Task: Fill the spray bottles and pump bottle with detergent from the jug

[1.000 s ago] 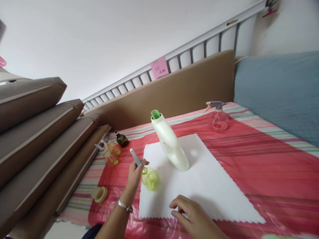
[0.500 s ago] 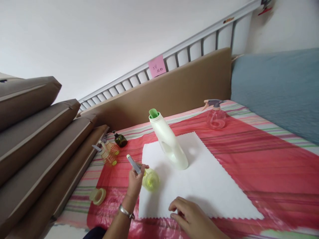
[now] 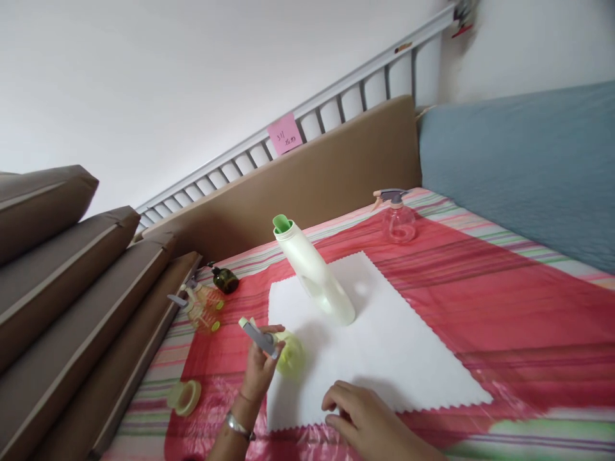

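My left hand (image 3: 260, 362) is closed round the neck of a yellow-green spray bottle (image 3: 291, 356) with a grey trigger head. Its round, see-through body hangs over or rests on the left part of a white sheet (image 3: 394, 346); which of these I cannot tell. My right hand (image 3: 358, 413) stays at the sheet's near edge, fingers loosely curled and the thumb apart, with nothing visible in it. Beyond both hands, a pale green jug-like bottle (image 3: 319, 278) with a green spout insert and no cap stands on the sheet.
A pink spray bottle (image 3: 400, 224) stands at the back right. To the left are orange spray bottles (image 3: 204, 307), a dark green pump bottle (image 3: 225, 280) and a pale yellow ring-shaped piece (image 3: 187, 398). Stacked brown cushions (image 3: 62, 275) border the left; a brown panel (image 3: 307, 173) borders the back.
My left hand has tipped and turned the spray bottle, so its trigger head sits lower and points differently. My right hand has barely moved. The whole view has shifted slightly.
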Tool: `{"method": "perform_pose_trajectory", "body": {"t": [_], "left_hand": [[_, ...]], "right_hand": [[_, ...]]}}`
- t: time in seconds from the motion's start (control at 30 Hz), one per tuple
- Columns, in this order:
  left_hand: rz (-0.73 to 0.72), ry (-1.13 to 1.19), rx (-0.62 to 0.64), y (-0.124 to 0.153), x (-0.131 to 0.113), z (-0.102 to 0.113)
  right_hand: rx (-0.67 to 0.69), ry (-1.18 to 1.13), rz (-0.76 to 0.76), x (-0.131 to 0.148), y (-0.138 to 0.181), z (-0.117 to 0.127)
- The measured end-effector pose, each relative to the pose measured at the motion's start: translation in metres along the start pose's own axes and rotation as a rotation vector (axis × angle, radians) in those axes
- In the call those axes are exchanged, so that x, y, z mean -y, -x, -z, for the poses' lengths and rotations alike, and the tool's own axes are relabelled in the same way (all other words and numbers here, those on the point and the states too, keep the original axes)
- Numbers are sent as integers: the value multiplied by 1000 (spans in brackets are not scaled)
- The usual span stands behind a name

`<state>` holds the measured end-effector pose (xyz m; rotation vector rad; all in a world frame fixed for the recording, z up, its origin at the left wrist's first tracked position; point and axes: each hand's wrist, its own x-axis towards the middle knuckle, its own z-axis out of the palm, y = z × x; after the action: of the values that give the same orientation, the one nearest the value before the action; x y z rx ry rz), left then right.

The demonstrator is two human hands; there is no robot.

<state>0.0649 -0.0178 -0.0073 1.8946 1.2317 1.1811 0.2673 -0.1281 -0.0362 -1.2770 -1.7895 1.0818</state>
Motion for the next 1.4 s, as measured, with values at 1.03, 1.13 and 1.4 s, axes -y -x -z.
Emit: {"method": "perform_pose_trajectory", "body": {"t": [1.03,1.13,1.4], "left_hand": [[19,-19,-168,-4,13,-15],[16,-27,-190,-2,15,-14],[77,-40,-390,4,31,-6]], "right_hand": [[-3,1,5,-1,2,0],[-9,-39,-19,0,1,-1],[2,-174,-122,3,-1,-6]]}}
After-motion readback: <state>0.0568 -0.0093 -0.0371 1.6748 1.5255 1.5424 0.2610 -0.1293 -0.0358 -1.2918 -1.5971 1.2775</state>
